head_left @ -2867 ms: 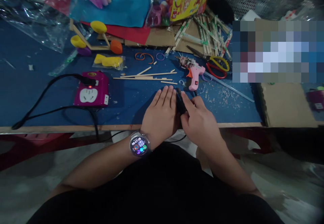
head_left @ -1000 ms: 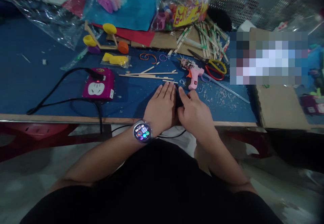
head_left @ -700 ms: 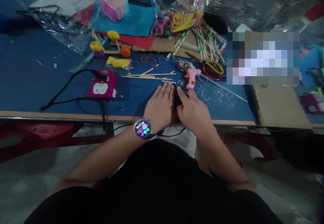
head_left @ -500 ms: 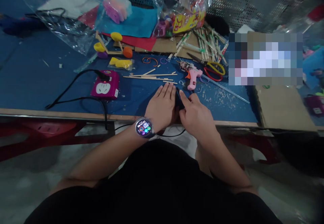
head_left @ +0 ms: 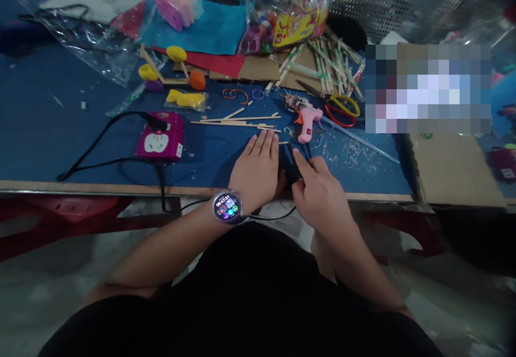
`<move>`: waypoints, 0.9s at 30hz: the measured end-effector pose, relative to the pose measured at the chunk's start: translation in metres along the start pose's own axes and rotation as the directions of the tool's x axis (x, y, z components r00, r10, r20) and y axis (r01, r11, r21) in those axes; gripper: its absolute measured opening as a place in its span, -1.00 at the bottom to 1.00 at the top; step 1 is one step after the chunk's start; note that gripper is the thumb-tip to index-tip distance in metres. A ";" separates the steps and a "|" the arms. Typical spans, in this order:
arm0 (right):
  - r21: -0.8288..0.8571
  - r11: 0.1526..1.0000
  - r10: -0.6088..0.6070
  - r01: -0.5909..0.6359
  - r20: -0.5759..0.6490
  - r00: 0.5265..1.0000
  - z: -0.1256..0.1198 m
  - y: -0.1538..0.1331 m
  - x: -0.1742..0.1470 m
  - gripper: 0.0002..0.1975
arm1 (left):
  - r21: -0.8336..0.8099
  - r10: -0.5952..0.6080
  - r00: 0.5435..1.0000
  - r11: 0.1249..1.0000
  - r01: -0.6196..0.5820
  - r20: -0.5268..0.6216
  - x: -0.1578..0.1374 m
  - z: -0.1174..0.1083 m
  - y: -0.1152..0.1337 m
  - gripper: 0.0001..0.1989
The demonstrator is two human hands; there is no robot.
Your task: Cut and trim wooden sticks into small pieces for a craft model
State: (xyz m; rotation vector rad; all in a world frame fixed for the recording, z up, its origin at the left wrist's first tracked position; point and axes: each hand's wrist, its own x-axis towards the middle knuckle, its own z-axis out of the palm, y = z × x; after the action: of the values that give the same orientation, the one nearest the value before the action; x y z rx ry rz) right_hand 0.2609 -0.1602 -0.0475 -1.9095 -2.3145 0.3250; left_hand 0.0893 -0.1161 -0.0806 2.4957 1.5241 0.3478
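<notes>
My left hand lies flat on the blue tabletop, fingers stretched forward and a smartwatch on the wrist. By its fingertips the end of a thin wooden stick shows; the rest of that stick is hidden. Closed around a black object, my right hand has its index finger pointing forward along it; the object's kind is unclear in the shadow. Several thin wooden sticks lie just beyond the left hand. A pink glue gun rests ahead of the right hand.
Left stands a magenta power socket with a black cord. Beyond lie a stick frame with coloured pieces, a yellow packet, scissors and bundled sticks. Cardboard is at right, near a blurred-out patch.
My right hand has shifted slightly right and toward me, baring more of the black object and the stick end. My left hand stays flat; the view has shifted slightly.
</notes>
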 end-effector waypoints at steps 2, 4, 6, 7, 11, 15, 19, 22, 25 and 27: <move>0.019 1.000 0.006 -0.006 -0.031 0.999 0.000 0.004 0.001 -0.32 | -0.009 0.002 1.000 1.000 -0.002 -0.005 -0.002 0.000 0.000 -0.17; 0.032 0.999 0.009 -0.008 -0.041 0.999 0.000 0.007 0.002 -0.32 | -0.013 0.006 1.000 1.000 -0.006 -0.014 -0.003 0.000 0.000 -0.18; 0.048 0.999 0.002 0.000 -0.037 0.999 -0.001 0.007 0.002 -0.32 | -0.016 0.011 1.000 1.000 -0.011 -0.029 -0.005 0.001 0.000 -0.20; 0.058 0.998 -0.006 0.008 -0.032 0.999 -0.001 0.006 0.002 -0.32 | -0.017 0.013 0.999 1.000 -0.014 -0.038 -0.006 0.002 -0.001 -0.21; 0.084 0.996 -0.023 0.025 -0.025 0.999 0.000 0.003 0.000 -0.33 | -0.033 0.029 0.998 0.999 -0.031 -0.059 -0.009 0.004 -0.002 -0.24; 0.067 0.997 -0.031 0.032 -0.019 0.999 -0.001 0.001 0.001 -0.33 | -0.032 0.038 0.997 0.999 -0.040 -0.067 -0.010 0.005 -0.002 -0.26; 0.063 0.997 -0.038 0.038 -0.008 0.999 -0.003 -0.002 0.003 -0.33 | -0.024 0.044 0.997 0.999 -0.045 -0.060 -0.009 0.004 -0.003 -0.26; 0.069 0.997 -0.042 0.042 -0.003 0.999 -0.002 -0.002 0.004 -0.33 | -0.022 0.051 0.997 0.998 -0.052 -0.057 -0.009 0.003 -0.003 -0.27; 0.068 0.997 -0.046 0.047 -0.019 0.999 -0.004 0.000 0.006 -0.33 | -0.030 0.057 0.996 0.998 -0.059 -0.061 -0.009 0.001 -0.003 -0.27; 0.064 0.997 -0.045 0.048 -0.048 0.998 -0.008 0.003 0.008 -0.33 | -0.030 0.059 0.996 0.998 -0.061 -0.062 -0.007 -0.002 -0.005 -0.28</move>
State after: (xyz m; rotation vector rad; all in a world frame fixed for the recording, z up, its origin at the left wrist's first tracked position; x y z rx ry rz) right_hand 0.2642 -0.1507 -0.0410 -1.8109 -2.2853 0.3435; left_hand 0.0812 -0.1205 -0.0805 2.5326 1.4561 0.4588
